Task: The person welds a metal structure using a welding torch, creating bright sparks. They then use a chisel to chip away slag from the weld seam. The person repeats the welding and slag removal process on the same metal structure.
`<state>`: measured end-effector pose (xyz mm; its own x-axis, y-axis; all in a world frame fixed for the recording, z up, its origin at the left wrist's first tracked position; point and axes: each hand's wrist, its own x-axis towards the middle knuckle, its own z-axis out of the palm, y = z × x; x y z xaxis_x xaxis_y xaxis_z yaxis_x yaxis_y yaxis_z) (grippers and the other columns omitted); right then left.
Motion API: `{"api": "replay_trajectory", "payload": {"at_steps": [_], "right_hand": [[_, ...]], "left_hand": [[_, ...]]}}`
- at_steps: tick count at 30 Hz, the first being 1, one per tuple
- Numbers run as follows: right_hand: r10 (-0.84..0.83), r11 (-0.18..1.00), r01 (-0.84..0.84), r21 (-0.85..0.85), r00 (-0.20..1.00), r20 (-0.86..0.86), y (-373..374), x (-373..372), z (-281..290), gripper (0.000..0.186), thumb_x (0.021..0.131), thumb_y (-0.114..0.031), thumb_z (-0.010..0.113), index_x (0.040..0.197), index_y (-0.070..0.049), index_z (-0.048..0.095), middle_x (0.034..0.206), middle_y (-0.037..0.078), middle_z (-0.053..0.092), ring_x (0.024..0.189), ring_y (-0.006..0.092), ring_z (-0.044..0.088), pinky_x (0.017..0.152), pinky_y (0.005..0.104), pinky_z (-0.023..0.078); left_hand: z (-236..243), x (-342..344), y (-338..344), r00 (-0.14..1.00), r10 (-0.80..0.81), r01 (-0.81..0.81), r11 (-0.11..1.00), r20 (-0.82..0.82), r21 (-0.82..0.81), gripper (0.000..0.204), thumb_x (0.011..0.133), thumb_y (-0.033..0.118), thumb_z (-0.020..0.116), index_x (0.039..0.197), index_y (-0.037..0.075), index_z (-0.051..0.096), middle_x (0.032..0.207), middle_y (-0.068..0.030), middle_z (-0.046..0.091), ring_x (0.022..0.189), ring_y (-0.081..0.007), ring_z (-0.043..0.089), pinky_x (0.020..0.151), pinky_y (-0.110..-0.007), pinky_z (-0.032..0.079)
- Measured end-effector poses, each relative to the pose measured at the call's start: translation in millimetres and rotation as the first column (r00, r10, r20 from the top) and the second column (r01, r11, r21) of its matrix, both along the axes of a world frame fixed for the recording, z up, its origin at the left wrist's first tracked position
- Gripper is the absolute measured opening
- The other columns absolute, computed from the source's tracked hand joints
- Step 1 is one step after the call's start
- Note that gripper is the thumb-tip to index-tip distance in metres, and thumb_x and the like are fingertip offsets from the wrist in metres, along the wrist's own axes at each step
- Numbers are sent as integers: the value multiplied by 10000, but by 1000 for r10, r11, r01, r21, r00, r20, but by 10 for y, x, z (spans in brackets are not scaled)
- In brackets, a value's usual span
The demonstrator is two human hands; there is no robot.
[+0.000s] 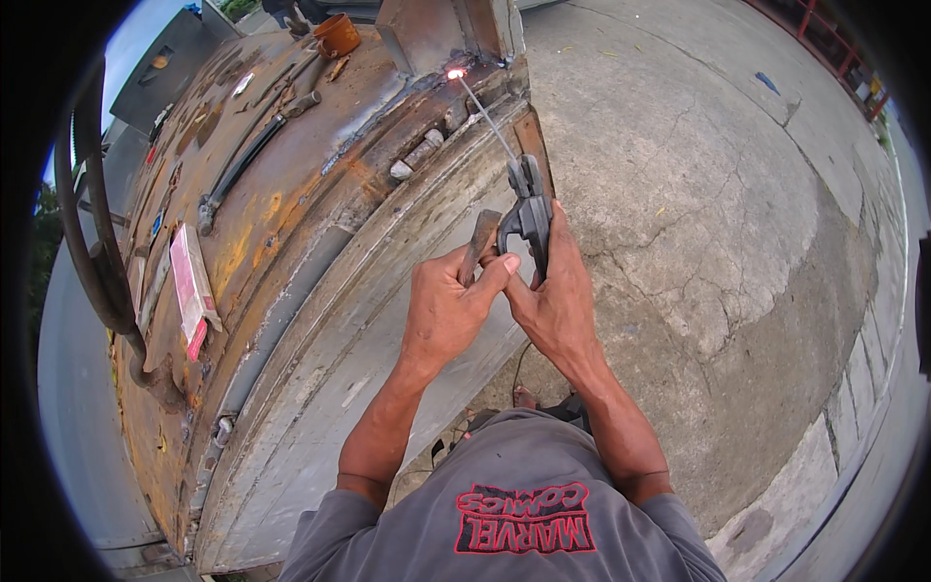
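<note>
My right hand (558,306) is wrapped round a black welding electrode holder (531,218). From the holder's jaws a thin grey welding rod (488,118) slants up and to the left. Its tip meets a bright red-white glowing spot (457,74) at the foot of an upright steel plate (441,34). Close beside it, my left hand (446,306) is closed on a flat, dark brownish piece (479,244), whose kind I cannot make out. The left thumb reaches across to the holder's lower part. The palm sides of both hands are hidden.
A rusty steel bed (267,209) with a curved edge runs along the left. On it lie a pink-and-white box (192,281), a long dark bar-like tool (238,175) and an orange-brown cup (337,35). Bent dark pipes (97,233) rise at far left. Cracked concrete (689,223) extends right.
</note>
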<state>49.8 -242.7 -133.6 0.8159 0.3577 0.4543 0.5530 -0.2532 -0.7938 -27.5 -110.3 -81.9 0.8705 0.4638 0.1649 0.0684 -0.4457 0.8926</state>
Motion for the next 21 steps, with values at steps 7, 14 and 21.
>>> {"api": "replay_trajectory", "payload": {"at_steps": [7,14,21], "right_hand": [[77,997,-77,7,983,-164,-29,-24,133,917,970,-262,788,1599,187,294,1410,407,563,1273,497,643,1016,499,561],[78,997,-80,-3,985,-155,-7,-7,104,896,973,-255,783,1588,188,304,1463,417,532,1313,516,617,1051,512,543],[63,998,-66,-22,990,-123,-11,-15,98,903,971,-262,785,1587,191,304,1481,417,524,1332,513,608,1060,501,542]], "left_hand": [[32,-24,16,997,-11,10,1000,-81,-16,430,980,316,835,1187,-49,739,713,23,573,626,-39,439,542,-281,333],[78,-7,-27,1000,17,-17,1000,-2,-16,359,977,321,828,927,-30,775,595,27,402,608,-59,383,506,-319,308],[40,-14,1,1000,6,-6,1000,-16,-11,352,977,315,825,953,-34,783,608,22,395,613,-59,382,511,-318,312]]}}
